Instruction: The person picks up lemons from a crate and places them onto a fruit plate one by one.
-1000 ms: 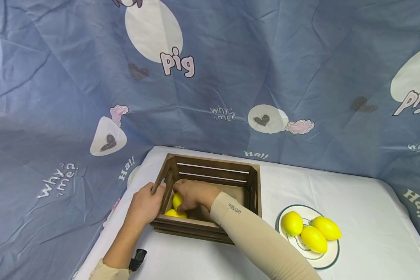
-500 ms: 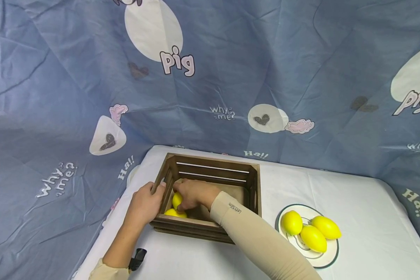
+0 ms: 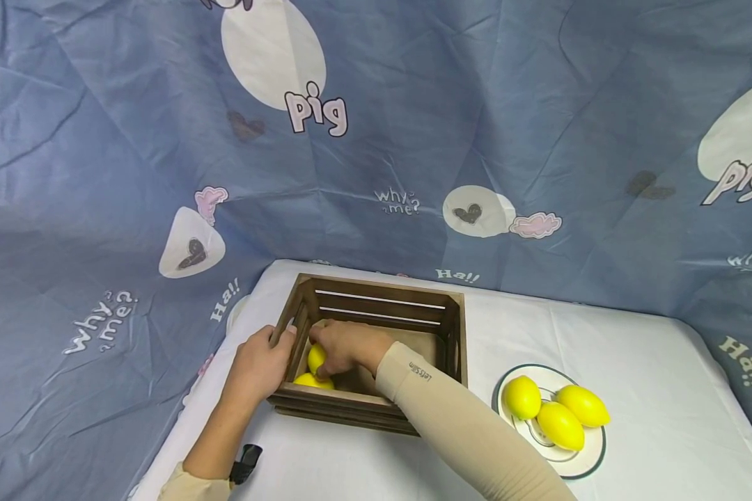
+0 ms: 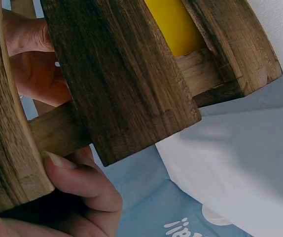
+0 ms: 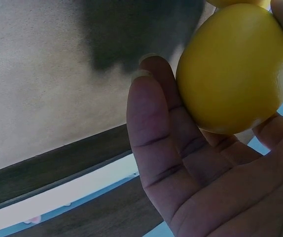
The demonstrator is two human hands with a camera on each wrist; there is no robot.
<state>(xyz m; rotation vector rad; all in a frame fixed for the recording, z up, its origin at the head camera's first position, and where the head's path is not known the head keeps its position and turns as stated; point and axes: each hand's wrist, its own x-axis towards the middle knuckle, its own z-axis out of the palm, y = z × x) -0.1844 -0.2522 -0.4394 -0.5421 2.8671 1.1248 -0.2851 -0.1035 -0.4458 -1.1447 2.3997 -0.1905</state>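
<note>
My left hand (image 3: pixel 260 365) grips the left end of a brown slatted wooden crate (image 3: pixel 351 402); in the left wrist view its fingers (image 4: pixel 85 180) curl round the slats. Inside the crate, at its left end, my right hand (image 3: pixel 347 346) holds a lemon (image 3: pixel 316 358) between thumb and fingers. The right wrist view shows this lemon (image 5: pixel 237 69) close up, just over the crate's bottom. A second lemon (image 3: pixel 313 380) lies in the crate's near left corner, and yellow shows through the slat gap (image 4: pixel 176 27) in the left wrist view.
To the right of the crate, a white plate (image 3: pixel 573 467) with a dark rim bears three lemons (image 3: pixel 560 426). The table has a white cloth (image 3: pixel 664 390). A blue printed curtain (image 3: pixel 413 139) hangs behind and to the left.
</note>
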